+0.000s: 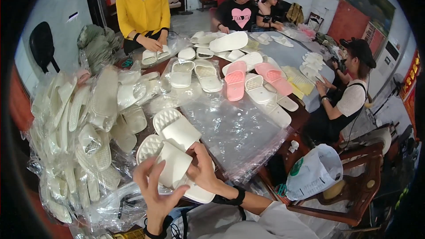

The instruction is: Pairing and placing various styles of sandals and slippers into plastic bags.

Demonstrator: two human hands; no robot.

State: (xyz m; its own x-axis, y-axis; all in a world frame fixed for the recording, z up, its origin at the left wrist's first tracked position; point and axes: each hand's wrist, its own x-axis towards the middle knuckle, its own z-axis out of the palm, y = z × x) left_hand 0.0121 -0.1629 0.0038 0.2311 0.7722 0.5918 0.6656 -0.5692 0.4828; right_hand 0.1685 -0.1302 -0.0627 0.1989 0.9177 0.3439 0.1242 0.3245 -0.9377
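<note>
A pair of white slide slippers with quilted footbeds lies before me at the table's near edge. My right hand (204, 170) is at the nearer slipper (170, 164), its fingers closed at the opening of the wide strap. Spread fingers of my left hand (155, 190) hover over or lightly touch the same slipper's side; contact is hard to make out. The other slipper (179, 129) rests just beyond, unheld. Right of the pair lies a stack of clear plastic bags (239, 128).
Bagged white slippers (95, 106) heap up on the left. Pink slippers (235, 80) and loose white ones (208, 76) lie farther back. A white plastic sack (313, 172) stands by a wooden chair (354, 186) at right. Several people sit around the table, one in a yellow top (144, 11).
</note>
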